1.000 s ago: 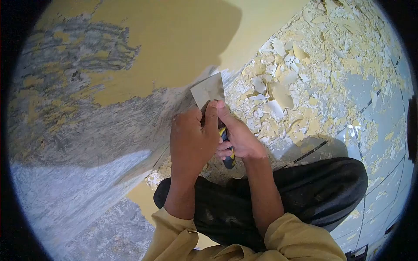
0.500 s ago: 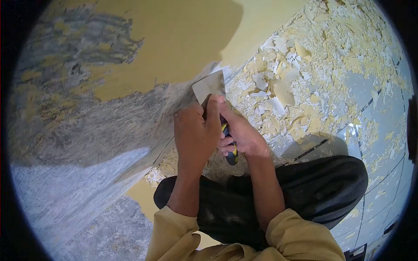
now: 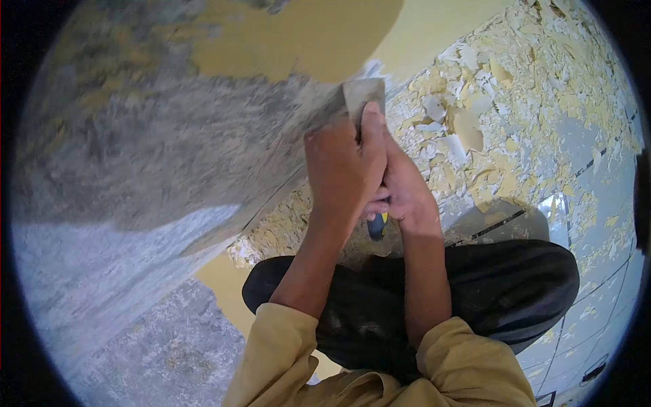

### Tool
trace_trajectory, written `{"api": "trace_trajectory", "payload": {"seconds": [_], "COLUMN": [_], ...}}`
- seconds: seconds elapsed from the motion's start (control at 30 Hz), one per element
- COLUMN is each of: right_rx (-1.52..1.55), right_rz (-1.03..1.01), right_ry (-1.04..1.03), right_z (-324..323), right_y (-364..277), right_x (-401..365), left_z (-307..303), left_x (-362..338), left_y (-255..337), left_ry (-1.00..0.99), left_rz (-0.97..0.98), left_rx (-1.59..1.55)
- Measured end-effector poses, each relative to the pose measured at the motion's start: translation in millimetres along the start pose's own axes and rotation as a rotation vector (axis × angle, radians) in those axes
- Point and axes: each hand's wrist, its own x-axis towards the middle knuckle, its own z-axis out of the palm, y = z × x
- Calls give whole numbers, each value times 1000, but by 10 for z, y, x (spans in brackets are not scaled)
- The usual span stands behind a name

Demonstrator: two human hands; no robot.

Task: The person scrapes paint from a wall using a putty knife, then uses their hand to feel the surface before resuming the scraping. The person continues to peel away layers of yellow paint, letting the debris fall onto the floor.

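Note:
Both my hands are closed around one scraper [image 3: 367,93] with a wide flat metal blade and a black-and-yellow handle. My left hand [image 3: 346,163] wraps over its upper part, slightly smeared by motion. On the other side my right hand [image 3: 405,183] grips the handle, with the thumb up near the blade; the handle's end sticks out below the fingers. The blade's edge lies against the low part of the wall [image 3: 203,149], where yellow paint [image 3: 298,41] borders bare grey plaster. A whitish scraped patch shows just beyond the blade.
Peeled paint flakes [image 3: 468,129] cover the tiled floor [image 3: 586,139] along the wall's base, to the right of my hands. My bent legs in dark trousers [image 3: 488,292] are close below. A shadow falls over the wall.
The scraper and both hands have moved up and to the right along the foot of the wall. The view has shifted slightly too. The grip stays the same.

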Motion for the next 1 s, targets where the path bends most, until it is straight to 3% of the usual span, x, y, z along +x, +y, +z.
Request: {"api": "trace_trajectory", "payload": {"seconds": [0.1, 0.13, 0.3, 0.43, 0.7, 0.9, 1.0], "right_rx": [26, -14, -85, -19, 74, 59, -254], "right_rz": [-47, -83, -114, -315, -409, -519, -511], "right_ry": [29, 8, -53, -28, -23, 137, 335], "right_z": [-4, 13, -15, -7, 213, 375, 95], "right_y": [26, 13, 11, 107, 145, 124, -138], "right_x": [86, 97, 129, 300, 344, 196, 101], "left_z": [-39, 13, 92, 65, -6, -64, 46], "left_x": [3, 12, 4, 36, 55, 61, 125], "left_y": [120, 63, -17, -58, 16, 2, 86], "left_ry": [-82, -15, 23, 105, 70, 59, -13], "left_rz": [-88, 24, 25, 148, 140, 132, 79], "left_rx": [-95, -26, -105, -21, -30, 11, -138]}}
